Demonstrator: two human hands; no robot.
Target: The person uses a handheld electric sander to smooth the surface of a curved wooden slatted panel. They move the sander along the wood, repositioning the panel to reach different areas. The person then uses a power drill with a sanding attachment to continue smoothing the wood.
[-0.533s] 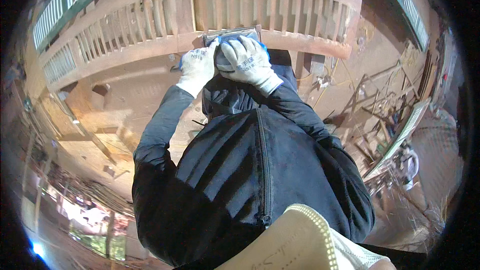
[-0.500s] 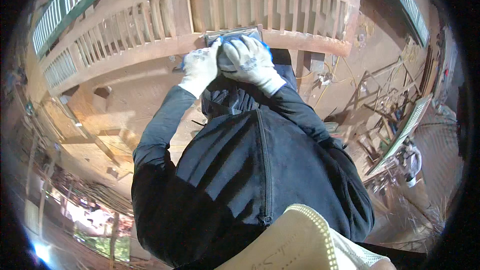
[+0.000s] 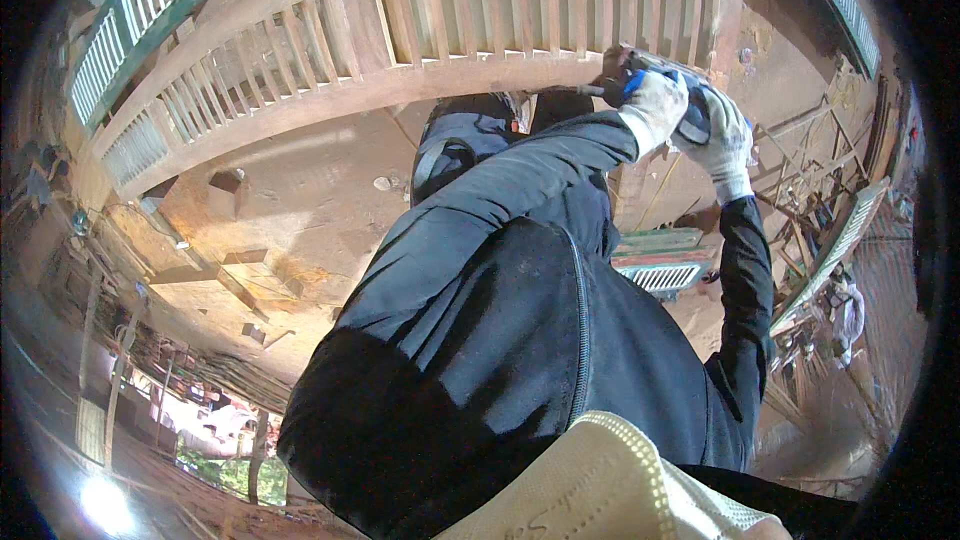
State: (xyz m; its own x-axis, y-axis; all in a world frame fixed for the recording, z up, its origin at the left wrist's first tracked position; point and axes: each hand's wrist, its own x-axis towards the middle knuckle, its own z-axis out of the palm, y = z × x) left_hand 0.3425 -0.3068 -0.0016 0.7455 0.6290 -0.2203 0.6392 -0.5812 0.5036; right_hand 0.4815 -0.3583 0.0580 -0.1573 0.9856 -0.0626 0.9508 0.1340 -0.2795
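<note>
A long slatted wooden panel [image 3: 350,90], bare and reddish-brown, stretches across the far side of the view. Both my hands wear white gloves and are closed around a dark power sander [image 3: 692,122] with a flat pad. The pad rests at the panel's near rail, toward its right end. My left hand [image 3: 655,108] grips the front of the sander, while my right hand [image 3: 720,145] wraps its rear body. Parts of the sander are hidden by the gloves.
A green-framed slatted panel [image 3: 130,40] stands at the far left, another [image 3: 845,5] at the far right. Wooden frames and scraps [image 3: 815,155] lean on the right. A green slatted piece [image 3: 660,275] lies by my right side. Wood blocks [image 3: 260,275] are at left.
Both hands and the sander have moved right along the near rail, from the panel's middle toward its right end. My left arm now reaches across my body.
</note>
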